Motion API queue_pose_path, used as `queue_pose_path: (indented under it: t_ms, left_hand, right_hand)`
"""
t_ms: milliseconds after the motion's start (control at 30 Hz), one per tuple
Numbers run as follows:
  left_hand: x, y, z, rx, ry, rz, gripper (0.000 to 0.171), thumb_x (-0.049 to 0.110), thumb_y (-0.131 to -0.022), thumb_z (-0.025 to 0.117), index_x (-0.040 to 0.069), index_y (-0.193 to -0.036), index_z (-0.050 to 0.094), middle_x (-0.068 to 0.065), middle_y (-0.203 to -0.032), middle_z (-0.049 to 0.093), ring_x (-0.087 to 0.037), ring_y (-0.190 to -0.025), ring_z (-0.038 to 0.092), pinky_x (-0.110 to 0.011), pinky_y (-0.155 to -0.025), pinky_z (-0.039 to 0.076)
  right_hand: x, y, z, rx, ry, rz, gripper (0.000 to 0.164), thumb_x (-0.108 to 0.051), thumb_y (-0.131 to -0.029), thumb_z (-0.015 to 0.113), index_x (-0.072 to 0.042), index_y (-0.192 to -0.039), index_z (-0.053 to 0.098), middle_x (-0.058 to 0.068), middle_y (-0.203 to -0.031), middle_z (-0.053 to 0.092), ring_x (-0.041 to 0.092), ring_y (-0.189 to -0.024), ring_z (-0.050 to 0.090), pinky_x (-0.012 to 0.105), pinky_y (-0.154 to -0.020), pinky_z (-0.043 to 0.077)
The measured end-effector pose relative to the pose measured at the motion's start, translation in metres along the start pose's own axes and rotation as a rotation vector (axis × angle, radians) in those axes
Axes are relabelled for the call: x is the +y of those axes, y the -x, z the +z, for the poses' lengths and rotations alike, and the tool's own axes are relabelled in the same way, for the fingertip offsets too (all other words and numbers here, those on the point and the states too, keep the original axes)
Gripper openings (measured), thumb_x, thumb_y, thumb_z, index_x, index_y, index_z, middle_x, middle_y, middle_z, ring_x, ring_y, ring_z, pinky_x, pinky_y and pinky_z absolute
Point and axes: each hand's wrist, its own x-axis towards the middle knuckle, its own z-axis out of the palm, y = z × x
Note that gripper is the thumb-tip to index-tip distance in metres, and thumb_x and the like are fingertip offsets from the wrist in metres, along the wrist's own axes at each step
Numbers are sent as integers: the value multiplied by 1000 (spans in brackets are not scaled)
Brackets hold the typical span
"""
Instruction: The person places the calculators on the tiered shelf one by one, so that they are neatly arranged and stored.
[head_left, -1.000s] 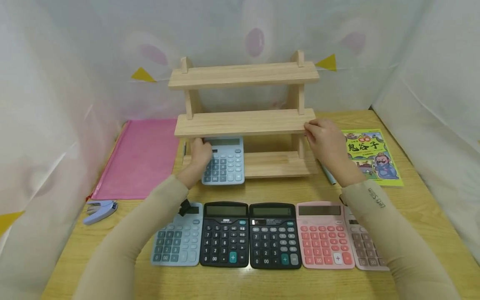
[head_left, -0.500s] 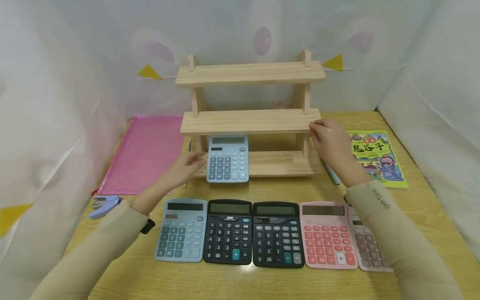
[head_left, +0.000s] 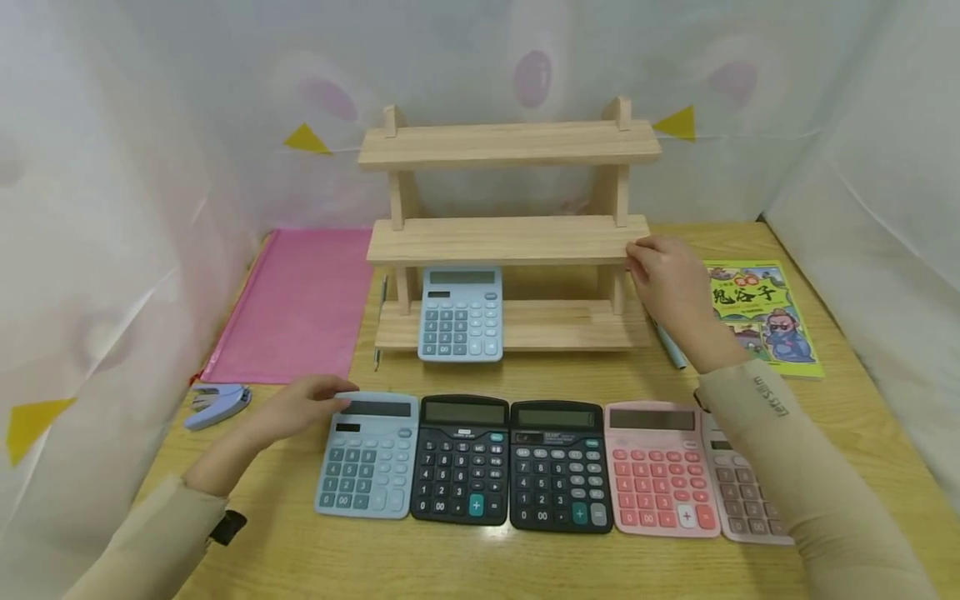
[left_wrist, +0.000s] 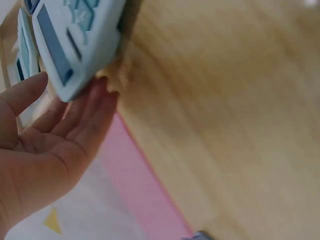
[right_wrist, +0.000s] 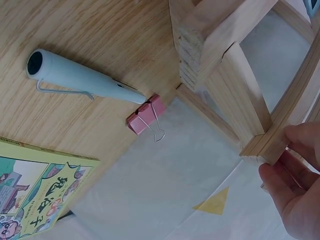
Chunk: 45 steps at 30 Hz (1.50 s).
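Observation:
My left hand (head_left: 302, 407) is at the top left corner of a light blue calculator (head_left: 367, 457), which lies first in a row on the table. In the left wrist view its fingers reach around that corner, thumb apart, not gripping; whether they touch is hard to tell. My right hand (head_left: 671, 279) pinches the right end of the middle board of a three-tier wooden shelf (head_left: 510, 237); the right wrist view shows thumb and fingers on the board's end (right_wrist: 272, 145). Another light blue calculator (head_left: 460, 321) leans upright on the bottom tier, at its left.
Two black calculators (head_left: 461, 462), a pink one (head_left: 662, 475) and a brownish-keyed one (head_left: 742, 492) continue the row. A pink pouch (head_left: 300, 304) and stapler (head_left: 217, 406) lie left. Right are a comic book (head_left: 765, 317), a pale blue pen (right_wrist: 85, 77) and a pink binder clip (right_wrist: 145, 114).
My left hand has let go of the calculator on the bottom tier and come back down to the blue calculator in the row. The right hand keeps its pinch on the middle board.

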Motion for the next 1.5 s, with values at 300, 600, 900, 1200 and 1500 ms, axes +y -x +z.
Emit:
queue_pose_path:
  t_ms: [300,600,900,1200,1500]
  left_hand:
    - [-31,-4,3,-4,268,-88,49,30,-91,57,-2,-127,51,-16,-116,65,-6,-98,60,-23,-86,52]
    - [-27,1,-24,-15,333,-41,50,30,-92,55,-4,-128,49,-8,-115,67,-10,-104,63,-28,-95,53]
    - [78,-44,-23,47,339,-36,57,37,-88,61,3,-132,48,-17,-125,60,-27,-106,64,-48,-108,39]
    - [180,-137,32,48,355,33,39,29,-87,63,13,-123,59,-6,-118,65,-17,-92,68,-35,-93,54]
    - [209,-183,64,98,383,0,31,20,-88,62,7,-116,63,-10,-110,67,-19,-93,68,-33,-87,57]
  right_hand:
    - [2,0,2,14,-2,-4,20,-10,-85,65,0,-100,70,18,-100,68,36,-93,61,48,-82,53]
    - [3,-1,0,18,-2,-2,20,-12,-86,64,0,-101,69,18,-100,68,36,-93,62,48,-83,53]
    - [4,0,-1,34,-13,-23,18,-8,-84,64,2,-98,70,20,-96,67,38,-90,61,49,-82,52]
    - [5,1,1,29,-9,-8,17,-10,-84,65,0,-97,70,17,-98,68,36,-91,61,47,-82,52]
    - [4,2,-1,-21,8,7,21,-12,-87,62,-1,-103,68,16,-104,67,34,-96,60,44,-86,52]
